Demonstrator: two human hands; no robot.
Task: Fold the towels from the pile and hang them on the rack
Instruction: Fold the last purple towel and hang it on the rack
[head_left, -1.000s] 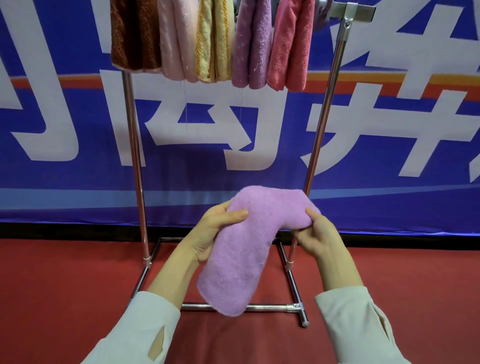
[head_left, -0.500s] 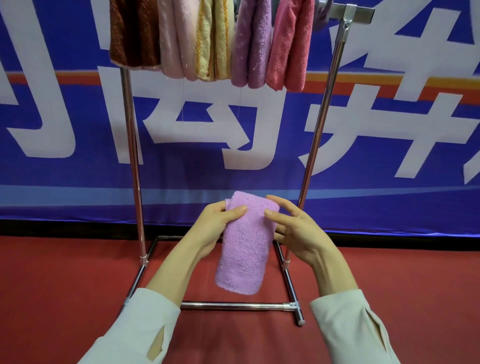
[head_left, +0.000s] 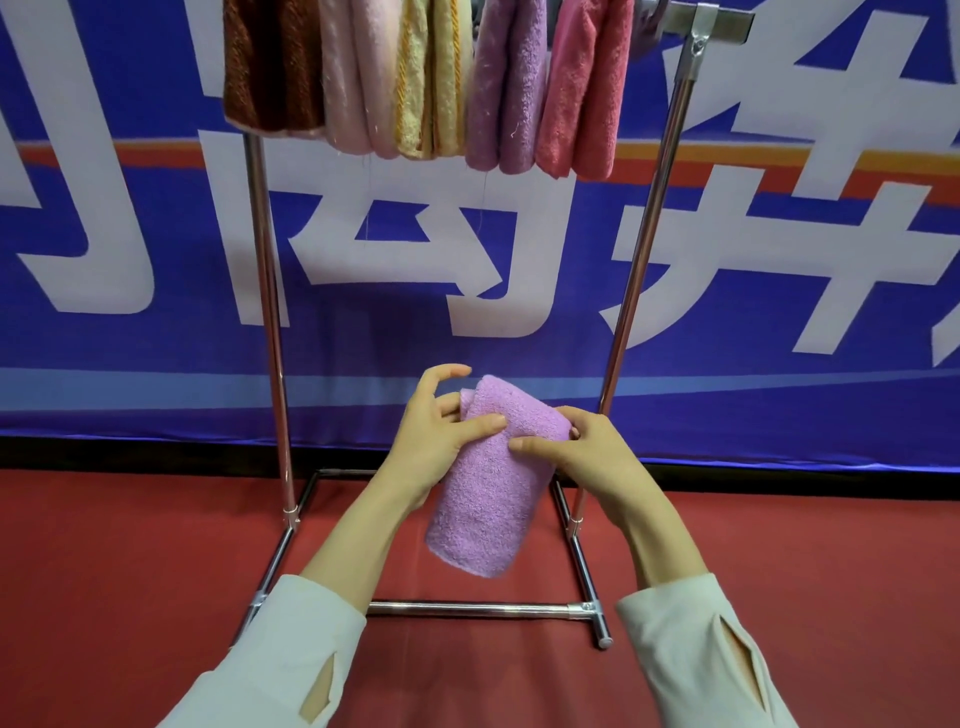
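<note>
Behind everything I have a blue banner (head_left: 156, 312) with big white characters, and under it a red floor (head_left: 104, 571). The steel rack (head_left: 267, 312) stands on that floor square in front of me, its foot frame low in view and its top rail cut off by the upper edge. Five folded towels hang side by side on the rail: a brown towel (head_left: 270, 62), pale pink towel (head_left: 358, 78), yellow towel (head_left: 431, 78), purple towel (head_left: 506, 88) and coral towel (head_left: 576, 93). The pile is nowhere in view. The one I am working on, the lilac towel (head_left: 483, 509), is in the air between the uprights, well below the rail. It is folded narrow, with its lower end hanging a little to my left. My left hand (head_left: 431, 441) grasps its upper left edge, thumb pressed on the front, forefinger lifted clear. My right hand (head_left: 587, 457) grasps the upper right edge, thumb on the front, fingers curled round the side. I judge the folding all but finished, with hanging next. That calls for lifting the lilac towel to the rail's right end, beside the coral towel, and draping it evenly. How much bare rail remains there I cannot tell.
</note>
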